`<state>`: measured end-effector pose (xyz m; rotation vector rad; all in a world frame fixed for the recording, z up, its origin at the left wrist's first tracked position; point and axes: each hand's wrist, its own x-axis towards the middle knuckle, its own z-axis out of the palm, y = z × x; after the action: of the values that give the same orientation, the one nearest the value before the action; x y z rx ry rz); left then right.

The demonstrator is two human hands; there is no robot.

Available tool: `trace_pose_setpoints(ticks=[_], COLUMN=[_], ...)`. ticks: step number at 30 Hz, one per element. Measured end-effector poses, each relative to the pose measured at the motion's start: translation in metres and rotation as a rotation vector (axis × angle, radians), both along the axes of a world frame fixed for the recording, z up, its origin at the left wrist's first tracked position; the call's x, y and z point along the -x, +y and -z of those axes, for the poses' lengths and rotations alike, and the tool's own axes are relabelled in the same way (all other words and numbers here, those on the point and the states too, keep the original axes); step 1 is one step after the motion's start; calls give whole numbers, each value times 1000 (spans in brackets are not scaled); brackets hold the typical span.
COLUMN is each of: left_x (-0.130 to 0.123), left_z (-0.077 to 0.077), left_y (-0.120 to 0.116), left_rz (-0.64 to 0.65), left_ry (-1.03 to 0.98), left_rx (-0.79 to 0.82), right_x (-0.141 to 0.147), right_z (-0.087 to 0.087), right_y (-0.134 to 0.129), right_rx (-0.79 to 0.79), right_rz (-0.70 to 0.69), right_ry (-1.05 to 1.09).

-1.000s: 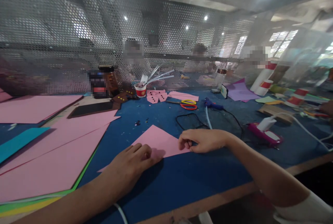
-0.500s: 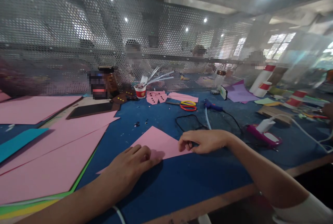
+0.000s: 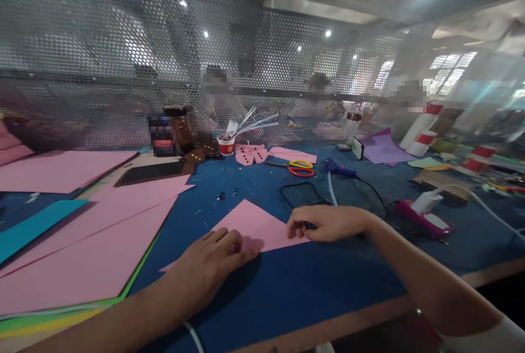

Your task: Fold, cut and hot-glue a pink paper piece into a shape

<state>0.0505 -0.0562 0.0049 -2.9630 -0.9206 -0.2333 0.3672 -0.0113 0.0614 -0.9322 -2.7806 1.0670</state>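
both my hands down on the pink paper (image 3: 250,223)!
left hand (image 3: 213,254) lies over the near edge, fingers curled and thumb out along it; right hand (image 3: 324,223) bends its fingers at the right corner, and whether they pinch it i cannot tell. the sheet sits on the blue worktop (image 3: 311,287), scissors (image 3: 301,168) and blue glue gun (image 3: 341,169) just beyond.
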Motion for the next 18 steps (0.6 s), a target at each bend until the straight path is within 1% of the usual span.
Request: trace_pose_setpoints(ticks=[4,6,8,11,14,18], left_x=[0,0,1,1,0,-5], left_z=[3,5,6,5,3,1], left_y=[1,1,1,0,0,0], left_rz=[-4,-3,-18,-111,-199,-215], left_ry=[-15,-51,-105,-163,-177,-221], left_rx=[-2,7,19,28,48,116], right_x=[23,38,51,61,61,57], right_z=[9,18,27,38,41,38], right_y=[-12,-19,-24,-25,-23,-23], right_rx=[-238,-314,-382,-458,-470,-460], right_rz=[206,215,199,169,178,186], right_ry=[130,177,167,130,102,82])
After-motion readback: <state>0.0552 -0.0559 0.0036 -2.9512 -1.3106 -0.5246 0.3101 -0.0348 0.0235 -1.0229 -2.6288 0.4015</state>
